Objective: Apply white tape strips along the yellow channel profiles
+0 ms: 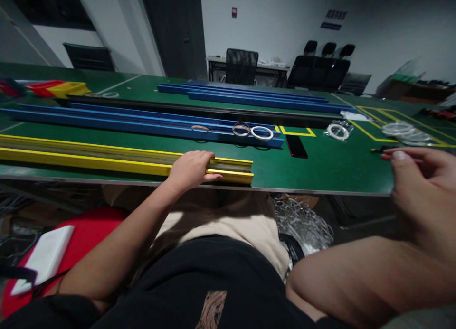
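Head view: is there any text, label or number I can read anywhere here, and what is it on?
None can be read.
Blue sign on the back wall: light characters, too blurred to read.
Blue strip below it: no legible text.
Red box on the wall: no readable marking.
Yellow rail under the left hand, blue rails, phone: no print visible.

what stays hidden or cut off at the bench

the right hand (423,191) runs off the right edge and is blurred, so whatever its fingertips pinch cannot be told. the left hand (190,170) covers part of the yellow rail (107,160), whose far end leaves the left edge, as does the blue rail (124,122). the wall sign (334,19) is too small to read. the bagged rings (406,132) are blurred.
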### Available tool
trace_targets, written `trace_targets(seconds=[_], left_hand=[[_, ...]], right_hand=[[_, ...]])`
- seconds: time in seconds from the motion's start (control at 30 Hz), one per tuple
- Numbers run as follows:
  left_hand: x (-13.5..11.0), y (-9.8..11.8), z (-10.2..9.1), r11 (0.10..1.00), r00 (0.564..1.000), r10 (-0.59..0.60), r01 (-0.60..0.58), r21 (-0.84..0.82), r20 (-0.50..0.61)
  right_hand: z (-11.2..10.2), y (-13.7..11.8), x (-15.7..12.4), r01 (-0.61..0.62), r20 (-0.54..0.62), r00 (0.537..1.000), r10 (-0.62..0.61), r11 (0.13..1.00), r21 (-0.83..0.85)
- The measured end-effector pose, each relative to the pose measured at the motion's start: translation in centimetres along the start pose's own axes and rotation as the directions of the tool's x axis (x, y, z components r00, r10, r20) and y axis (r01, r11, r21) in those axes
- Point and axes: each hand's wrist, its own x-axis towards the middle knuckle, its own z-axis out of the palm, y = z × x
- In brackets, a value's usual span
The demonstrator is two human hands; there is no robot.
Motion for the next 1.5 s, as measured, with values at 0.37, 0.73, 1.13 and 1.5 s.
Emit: trace_targets(seconds=[0.37,0.73,1.13,1.5], left_hand=[[0.1,0.2,-0.2,0.999,1.000,-0.017,0.017,-0.034,0.006],[-1.8,-1.1,0.2,0.844,0.959,-0.013,-0.142,-0.517,-0.284],[-3.9,-10.1,-1.9,0.978,0.974,-0.202,0.195,-0.068,-0.105],[-1.3,-5.6,0.3,0.896,0.883,-0.405,0.435,0.088,-0.237]], right_hand=[[6.3,-12.1,-0.8,0.278,0.274,0.880,-0.388,0.889,0.365],[17.5,-22.0,-6.8,0.563,0.515,0.586,-0.625,0.772,0.296],[17.5,-14.6,-2.9,0.460,0.538,0.724,-0.431,0.883,0.088],[16.1,-9.4,-0.8,0.311,0.527,0.824,-0.207,0.943,-0.115]])
